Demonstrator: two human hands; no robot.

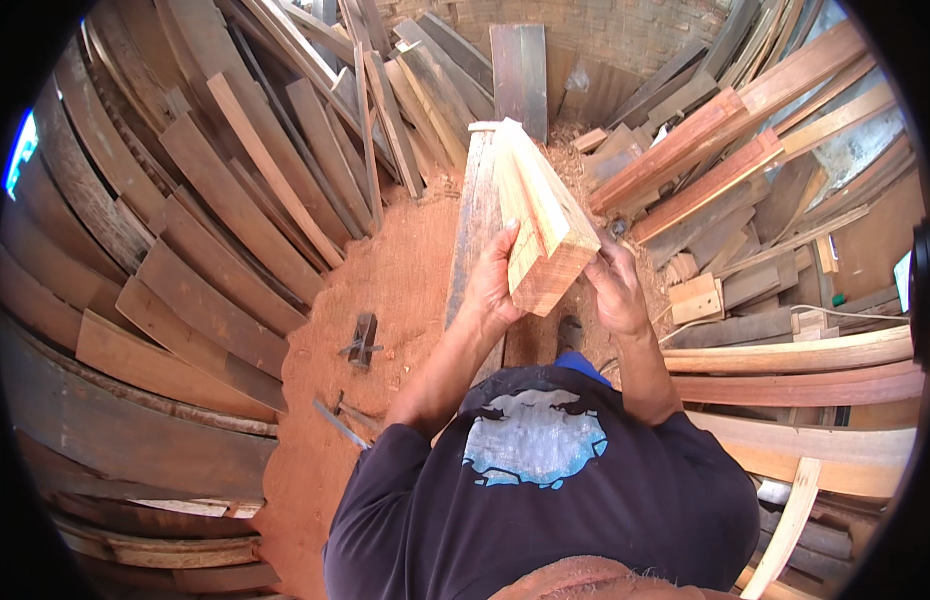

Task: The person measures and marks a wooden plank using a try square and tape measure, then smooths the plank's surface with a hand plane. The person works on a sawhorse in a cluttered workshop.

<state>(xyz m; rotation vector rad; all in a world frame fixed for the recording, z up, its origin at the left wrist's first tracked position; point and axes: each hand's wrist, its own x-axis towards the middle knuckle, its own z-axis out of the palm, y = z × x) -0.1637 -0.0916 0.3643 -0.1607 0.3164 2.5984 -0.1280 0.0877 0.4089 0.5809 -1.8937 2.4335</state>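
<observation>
A pale, thick length of timber (556, 276) points away from me, its squared near end raised toward my chest. Along its upper face runs a lengthwise step or groove. My left hand (496, 275) is closed round the left side near that end, thumb on the upper edge. On the opposite side my right hand (617, 288) grips the timber, some of its fingers hidden behind the wood. Beneath and to the left, a worn long plank (469, 225) extends away from me, and the timber's far end appears to rest on it.
On the sawdust-covered floor (335, 480) to my left lie a dark wooden hand plane (362, 340) and a long thin metal blade (341, 425). Dark boards (215, 175) lean along the left. Reddish beams (685, 150) and offcuts (696, 299) crowd the right.
</observation>
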